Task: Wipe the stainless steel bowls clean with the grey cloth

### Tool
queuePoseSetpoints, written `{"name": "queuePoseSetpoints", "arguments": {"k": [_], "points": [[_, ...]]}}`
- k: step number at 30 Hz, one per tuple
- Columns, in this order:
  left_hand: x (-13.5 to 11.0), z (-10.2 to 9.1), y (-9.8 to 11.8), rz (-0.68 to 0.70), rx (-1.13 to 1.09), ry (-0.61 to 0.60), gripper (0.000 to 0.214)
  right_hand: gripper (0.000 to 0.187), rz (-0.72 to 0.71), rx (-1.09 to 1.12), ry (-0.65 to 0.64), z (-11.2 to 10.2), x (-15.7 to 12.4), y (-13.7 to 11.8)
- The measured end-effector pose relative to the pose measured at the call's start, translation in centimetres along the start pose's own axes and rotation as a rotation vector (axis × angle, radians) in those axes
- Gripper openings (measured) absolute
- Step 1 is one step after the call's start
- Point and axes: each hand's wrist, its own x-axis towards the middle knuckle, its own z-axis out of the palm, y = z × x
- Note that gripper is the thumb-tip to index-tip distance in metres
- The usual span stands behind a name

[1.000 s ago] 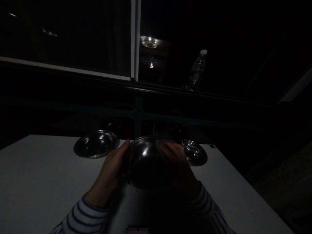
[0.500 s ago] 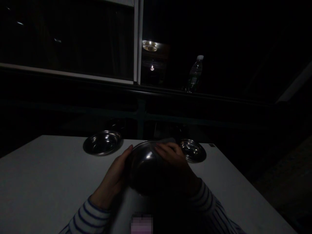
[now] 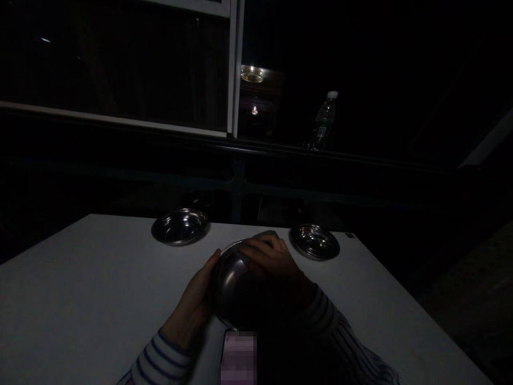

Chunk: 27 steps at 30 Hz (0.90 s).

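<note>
Head: right hand point(image 3: 276, 262) farther across bowl point(image 3: 233, 280)

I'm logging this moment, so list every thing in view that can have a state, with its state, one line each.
Held metal bowl: tilted
Left hand: gripping the bowl's edge
Right hand: fingers laid over the bowl's outside
Left dish: on the white table, open side up
Right dish: on the table, open side up
Bottle: standing, capped
Round lamp: lit
Pixelated item at the bottom edge: state hidden
</note>
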Motion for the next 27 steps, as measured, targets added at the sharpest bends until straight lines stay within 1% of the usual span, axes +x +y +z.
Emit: {"name": "queuePoseSetpoints", "arguments": {"k": [1,3,6,8,11,13,15,18,20,22,24,27], "points": [[0.1,-0.1,-0.2,-0.003,-0.015,0.008,0.022,0.035,-0.018,0.004,-0.022,0.0,0.4,-0.2],[0.2,-0.5,0.0,0.01,-0.034,0.039,0.022,0.035,-0.014,0.05,0.006,0.3,0.6,0.0],[0.4,-1.7,0.8,0.071,-0.046,0.087,0.023,0.038,0.043,0.15,0.094,1.2,-0.7,0.9],[0.5,-2.1,1.0,0.113,-0.035,0.106,0.023,0.039,0.09,0.184,0.116,1.6,-1.6,1.4],[0.9,-1.8,0.4,0.072,0.037,0.064,0.023,0.037,0.1,0.155,0.078,1.6,-1.1,1.2],[1.1,-1.3,-0.1,0.029,0.073,0.037,0.022,0.034,0.047,0.106,0.011,1.2,0.2,0.8],[1.0,-0.9,0.0,0.032,0.072,0.047,0.021,0.033,-0.003,0.08,-0.033,0.9,1.2,0.5],[0.5,-1.1,0.9,0.096,0.042,0.084,0.022,0.037,-0.009,0.13,0.012,0.9,1.1,0.6],[0.1,-1.5,1.4,0.128,0.031,0.099,0.024,0.04,0.03,0.193,0.061,1.2,0.3,0.9],[-0.1,-1.8,1.4,0.129,0.046,0.12,0.027,0.041,0.075,0.23,0.087,1.6,-0.2,1.0],[0.0,-1.8,0.8,0.102,0.09,0.136,0.028,0.039,0.08,0.213,0.068,1.9,0.1,0.9],[0.1,-1.9,0.0,0.084,0.122,0.138,0.028,0.035,0.024,0.158,-0.021,2.1,1.2,0.5]]}}
